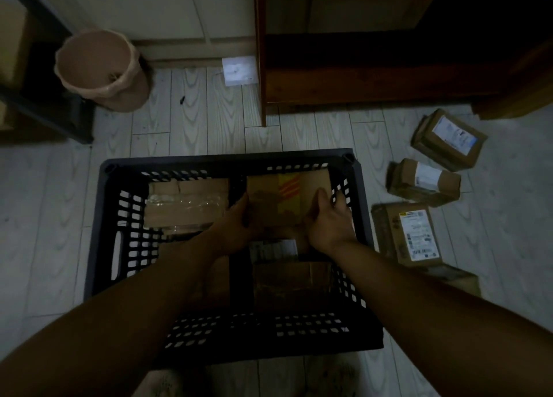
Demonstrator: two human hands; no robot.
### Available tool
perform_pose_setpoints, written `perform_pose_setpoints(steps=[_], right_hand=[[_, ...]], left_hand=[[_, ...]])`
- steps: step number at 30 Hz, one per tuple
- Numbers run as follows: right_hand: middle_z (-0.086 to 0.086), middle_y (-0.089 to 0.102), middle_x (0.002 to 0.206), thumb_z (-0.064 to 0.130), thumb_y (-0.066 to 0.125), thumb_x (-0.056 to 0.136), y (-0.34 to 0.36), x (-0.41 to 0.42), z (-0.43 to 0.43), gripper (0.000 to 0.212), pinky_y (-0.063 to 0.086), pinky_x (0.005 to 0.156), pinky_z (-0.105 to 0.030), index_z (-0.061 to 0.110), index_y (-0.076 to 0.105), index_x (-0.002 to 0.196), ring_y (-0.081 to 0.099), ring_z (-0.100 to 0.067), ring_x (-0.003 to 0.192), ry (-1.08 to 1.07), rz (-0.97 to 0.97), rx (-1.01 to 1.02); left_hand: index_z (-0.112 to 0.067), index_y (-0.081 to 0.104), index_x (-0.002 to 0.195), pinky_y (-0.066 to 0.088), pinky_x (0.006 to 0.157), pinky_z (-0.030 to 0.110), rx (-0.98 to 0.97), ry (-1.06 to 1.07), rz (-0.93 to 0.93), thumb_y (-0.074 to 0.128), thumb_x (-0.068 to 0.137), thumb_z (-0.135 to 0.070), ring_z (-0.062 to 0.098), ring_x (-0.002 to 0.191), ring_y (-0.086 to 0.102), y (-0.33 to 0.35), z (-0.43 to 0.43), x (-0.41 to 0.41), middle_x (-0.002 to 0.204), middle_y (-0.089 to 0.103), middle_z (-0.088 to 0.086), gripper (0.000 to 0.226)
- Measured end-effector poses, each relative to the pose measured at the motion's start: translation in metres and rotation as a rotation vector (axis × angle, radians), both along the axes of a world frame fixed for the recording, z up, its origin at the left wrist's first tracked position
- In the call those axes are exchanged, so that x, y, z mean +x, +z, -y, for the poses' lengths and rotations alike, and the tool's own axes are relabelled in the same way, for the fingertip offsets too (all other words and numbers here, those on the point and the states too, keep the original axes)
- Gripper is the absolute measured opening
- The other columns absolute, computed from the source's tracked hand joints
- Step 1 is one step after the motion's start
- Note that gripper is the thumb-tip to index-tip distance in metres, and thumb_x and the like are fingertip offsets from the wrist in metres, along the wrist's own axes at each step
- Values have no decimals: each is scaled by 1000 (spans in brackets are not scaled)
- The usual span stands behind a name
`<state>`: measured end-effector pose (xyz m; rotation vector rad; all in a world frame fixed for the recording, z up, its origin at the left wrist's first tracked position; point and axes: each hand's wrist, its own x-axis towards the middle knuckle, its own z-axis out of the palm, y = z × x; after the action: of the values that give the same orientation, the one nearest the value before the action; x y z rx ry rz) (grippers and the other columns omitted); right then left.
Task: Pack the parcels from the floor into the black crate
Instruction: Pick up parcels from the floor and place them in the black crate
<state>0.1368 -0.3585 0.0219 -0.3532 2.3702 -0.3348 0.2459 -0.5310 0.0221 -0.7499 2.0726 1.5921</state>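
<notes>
The black crate [227, 158] stands on the pale plank floor [54, 205] straight below the camera. By my reading it is about half packed: at least 4 parcels are inside its perforated walls, and at least 3 wait outside. The striped parcel [288, 197], plain brown card with a yellow band crossed by red stripes, is in the crate's far right corner. A taped parcel [185, 206] under glossy clear tape lies beside it at far left. A labelled parcel [273, 248] and a brown box [291, 280] lie nearer, partly hidden by the arms. The floor parcels [449, 139] sit just right of the crate, each brown with a white shipping label. The left grip [236, 223] and right grip [329, 220] curl round opposite sides of the striped parcel, pinching it between them. Whether it rests on something or hangs free I cannot tell.
</notes>
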Motion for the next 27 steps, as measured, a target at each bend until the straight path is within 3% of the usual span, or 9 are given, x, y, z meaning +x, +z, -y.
perform_pose_setpoints(steps=[4, 8, 11, 13, 16, 18, 20, 24, 27], right_hand=[[-11, -4, 158, 41, 49, 94, 62, 3, -9, 69, 19, 115, -46, 29, 11, 150, 9, -35, 142, 14, 84, -41], [-12, 13, 155, 42, 51, 92, 158, 14, -32, 64, 22, 112, -37, 23, 25, 148, 20, -32, 139, -17, 94, -100], [-13, 22, 152, 44, 49, 92, 235, 29, -59, 57, 24, 107, -31, 23, 35, 143, 23, -29, 137, -56, 71, -171], [-13, 16, 155, 48, 49, 92, 279, 40, -79, 64, 21, 114, -36, 22, 29, 147, 19, -29, 141, -56, 79, -142], [-13, 18, 155, 48, 48, 92, 335, 51, -106, 67, 21, 115, -38, 19, 25, 148, 21, -29, 141, -43, 71, -138], [-14, 23, 154, 46, 49, 93, 368, 57, -119, 69, 23, 114, -38, 17, 23, 149, 25, -29, 139, -47, 60, -144], [-14, 23, 154, 45, 51, 92, 400, 62, -133, 71, 25, 114, -37, 15, 21, 149, 26, -28, 139, -72, 45, -178], [-17, 29, 150, 44, 51, 92, 458, 73, -169, 66, 30, 110, -37, 12, 30, 146, 33, -33, 134, -95, -86, -180], [-18, 32, 146, 43, 53, 91, 493, 86, -202, 61, 32, 106, -38, 14, 35, 143, 36, -36, 130, -156, -175, -170]], left_hand=[[-21, 30, 139, 41, 70, 1, -70, 16, -18, 67, 81, -11, -1, 101, 45, 78, 0, 3, 123, 40, -11, 69], [-16, 25, 144, 29, 96, 19, -209, 33, 68, 62, 87, -18, 18, 131, 35, 190, -8, 25, 146, 32, 1, 68], [-12, 20, 145, 19, 104, 17, -228, -20, 54, 59, 89, -21, 22, 138, 27, 278, -19, 49, 150, 27, 8, 69], [-10, 13, 147, 17, 111, 23, -244, 22, 100, 57, 90, -24, 21, 139, 24, 330, -29, 68, 153, 21, 9, 73], [-16, 15, 148, 20, 106, 22, -266, 79, 81, 57, 90, -28, 20, 136, 28, 394, -48, 88, 151, 26, 5, 72], [-16, 25, 144, 25, 97, 11, -291, 99, 23, 59, 89, -25, 24, 131, 35, 427, -62, 98, 139, 42, -2, 65], [-15, 34, 139, 32, 92, 13, -312, 69, -31, 60, 88, -21, 27, 127, 41, 455, -76, 107, 132, 47, 1, 58], [-19, 18, 147, 30, 107, 36, -344, 11, -33, 61, 87, -22, 26, 136, 29, 491, -104, 118, 151, 25, 9, 73], [-21, 15, 147, 31, 94, 25, -360, 4, -86, 60, 88, -24, 22, 134, 29, 516, -127, 121, 153, 23, 5, 74]])
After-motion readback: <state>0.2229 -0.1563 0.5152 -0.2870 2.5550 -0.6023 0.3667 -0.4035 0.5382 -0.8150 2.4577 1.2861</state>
